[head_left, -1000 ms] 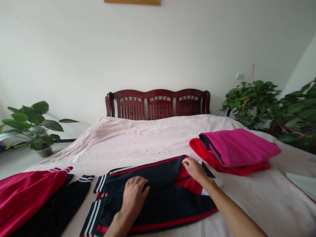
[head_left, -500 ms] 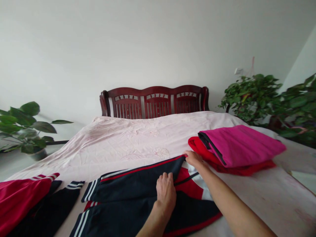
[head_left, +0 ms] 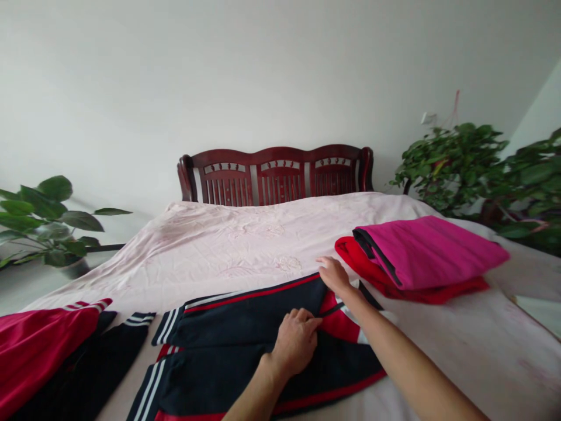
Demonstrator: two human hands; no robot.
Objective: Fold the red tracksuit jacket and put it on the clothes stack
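Observation:
A navy jacket point(head_left: 236, 327) with red piping and white stripes lies partly folded on the pink bedsheet point(head_left: 228, 245). My left hand point(head_left: 295, 342) rests on its middle with the fingers curled, pinching the edge of the folded navy panel. My right hand point(head_left: 333, 275) lies at the jacket's upper right corner, fingers closed on the cloth beside the red and white part. Both arms reach in from the lower right.
A folded magenta garment point(head_left: 429, 248) sits on a folded red one point(head_left: 416, 286) right of my right hand. Another red and navy garment point(head_left: 48, 345) lies at lower left. A dark wooden headboard point(head_left: 276, 175) stands behind; leafy plants point(head_left: 460, 169) flank the bed.
My left hand slid from the jacket's left-centre to its middle and curled onto the folded edge. My right hand stayed at the upper right corner. The view shifted slightly.

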